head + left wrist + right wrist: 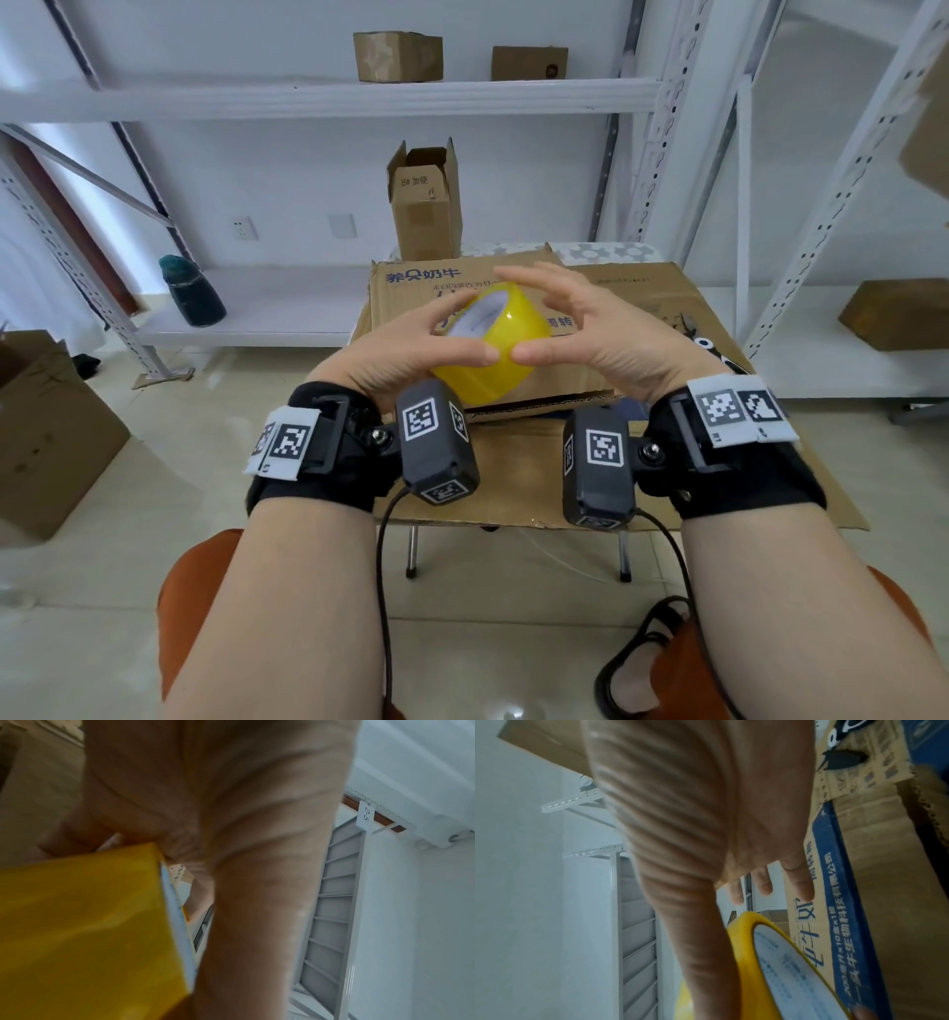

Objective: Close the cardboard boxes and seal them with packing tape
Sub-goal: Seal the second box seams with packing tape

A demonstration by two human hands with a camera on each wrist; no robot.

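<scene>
The left hand (411, 349) grips the yellow tape roll (493, 344) with curled fingers and thumb along its near rim. The right hand (590, 329) presses its thumb to that rim, fingers spread loose above. The roll hangs over the near edge of the closed printed box (411, 303). Behind it stands a small box (426, 205) with raised flaps.

Tape roll (490, 342): bright yellow, white core (faint blue print inside). Flat cardboard box (575, 303): brown, blue lettering and blue band. Wrist straps (318, 447): black, black-and-white square markers. Bottle (192, 293): dark green. Shelving (328, 97): white.
</scene>
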